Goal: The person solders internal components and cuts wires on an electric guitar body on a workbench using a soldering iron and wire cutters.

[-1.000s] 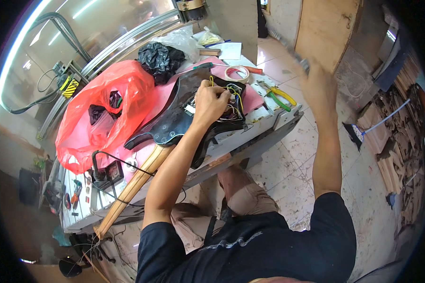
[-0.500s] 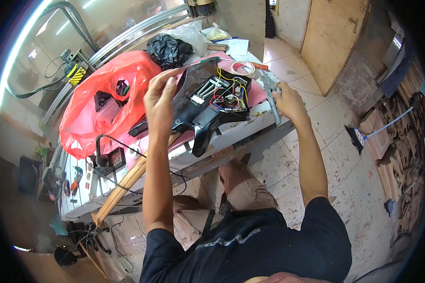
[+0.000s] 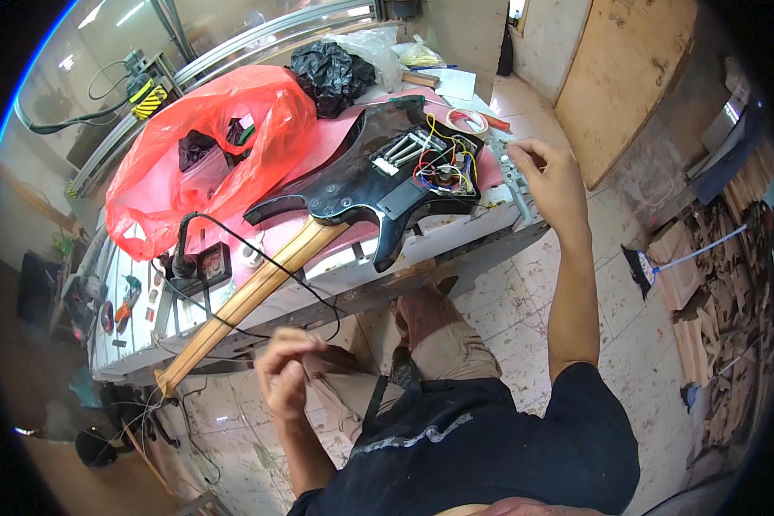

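Currently, the black electric guitar with a pale wooden neck [image 3: 357, 191] lies face down on the long white slatted workbench [image 3: 460, 232], its body partly over a pink sheet [image 3: 353, 243] and its neck slanting toward the bench's near left corner. The cavity in its back is open, showing a row of silvery metal springs [image 3: 404, 150] and, beside them, a tangle of thin yellow, red and white wires [image 3: 445, 168].

At the bench's right end, the person's right hand [image 3: 555, 179] reaches the grey metal locking pliers [image 3: 516, 187], which lie just beside the guitar body. Its fingers are bent, with thumb and forefinger drawn close together by the tool's upper part; whether they grip it, I cannot tell.

The left hand [image 3: 285, 371] is raised near the person's lap, below the bench's front edge and to the right of the neck's far end. It is loosely curled, nothing shows in it, and blur hides how far the fingers close.

A cream-coloured roll of tape [image 3: 467, 123] rests just beyond the wires. A crumpled translucent red plastic bag [image 3: 159, 185] spreads left of the guitar, and a thin black cable [image 3: 249, 243] loops across the neck.
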Demonstrator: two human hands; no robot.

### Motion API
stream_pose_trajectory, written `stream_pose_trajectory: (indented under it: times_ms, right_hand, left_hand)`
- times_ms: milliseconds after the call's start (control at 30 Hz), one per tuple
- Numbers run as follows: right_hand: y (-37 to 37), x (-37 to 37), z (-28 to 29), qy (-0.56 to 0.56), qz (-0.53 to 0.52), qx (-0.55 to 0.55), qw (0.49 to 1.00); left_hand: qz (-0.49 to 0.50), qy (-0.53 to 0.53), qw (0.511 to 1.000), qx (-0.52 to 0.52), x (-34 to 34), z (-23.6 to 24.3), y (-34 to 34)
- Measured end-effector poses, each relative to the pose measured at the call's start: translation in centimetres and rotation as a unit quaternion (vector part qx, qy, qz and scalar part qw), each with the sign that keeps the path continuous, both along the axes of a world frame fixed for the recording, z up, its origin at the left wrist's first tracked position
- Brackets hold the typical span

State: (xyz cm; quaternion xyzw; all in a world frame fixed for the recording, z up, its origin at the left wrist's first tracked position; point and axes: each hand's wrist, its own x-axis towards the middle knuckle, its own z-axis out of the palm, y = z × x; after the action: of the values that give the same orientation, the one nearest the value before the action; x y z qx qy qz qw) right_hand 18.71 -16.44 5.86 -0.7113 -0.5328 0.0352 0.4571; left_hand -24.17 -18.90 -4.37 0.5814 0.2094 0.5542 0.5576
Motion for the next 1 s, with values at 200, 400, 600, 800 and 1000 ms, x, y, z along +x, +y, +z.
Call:
stream_pose_trajectory:
  times_ms: [200, 400, 600, 800, 1000]
  right_hand:
    - [-0.1, -12.4, 1.5, 0.044, 0.334, 0.026, 0.941]
    - [0.8, -20.7, 0.7, 0.036, 0.439, -0.038, 0.897]
    - [5.8, -29.6, -1.7, 0.213, 0.562, -0.147, 0.785]
    - [13.9, -37.2, -2.8, 0.516, 0.474, -0.162, 0.696]
    - [18.8, -37.8, -3.2, 0.506, 0.474, -0.157, 0.703]
  left_hand:
    - [-0.181, 0.133, 0.952, -0.209, -2.5, -5.2, -6.5]
    - [-0.305, 0.267, 0.893, -0.194, -5.3, -6.8, -10.1]
    - [-0.233, 0.195, 0.931, -0.204, -4.8, -6.7, -12.6]
    - [-0.309, 0.189, 0.889, -0.280, -7.3, -9.3, -13.8]
    - [-0.125, 0.126, 0.956, -0.233, -7.6, -5.9, -13.4]
